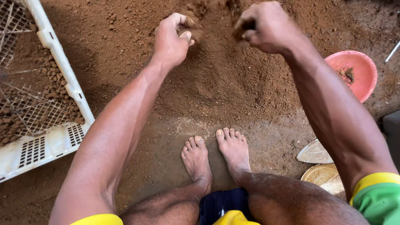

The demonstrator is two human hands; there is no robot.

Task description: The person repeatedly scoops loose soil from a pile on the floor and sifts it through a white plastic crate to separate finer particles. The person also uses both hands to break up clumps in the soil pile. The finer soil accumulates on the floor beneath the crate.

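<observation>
Seen from above, squatting over a floor of packed reddish-brown earth [137,183]. Left hand [171,39] curled nearly closed around a clump of loose reddish-brown soil [192,30], thumb pressed toward the fingertips, crumbs spilling from the grip. Right hand [263,26] likewise curled into a loose fist, pinching soil between thumb and fingers (how much inside, impossible to tell). Both hands raised just above the top of a broad mound of fine reddish-brown soil [216,83], near each other but apart.

Mound spread across the far middle of the floor, its near edge thinning out just ahead of two bare feet [216,156], toes pointing at the heap, planted side by side on the damp, darker patch.

Along the left edge of the floor, a white perforated plastic crate [62,83], tilted, with a wire mesh inside carrying coarse brown clods [54,81]. Toward the far right edge, a round pink plastic bowl [356,71] with a smear of dirt inside, well apart from the hands. At the near right edge, beside the right knee, a pale flat pointed trowel-like blade [314,153] and a round yellowish dish [320,173], partly hidden behind the forearm. Green-and-yellow sleeve [377,196] at the right shoulder.
</observation>
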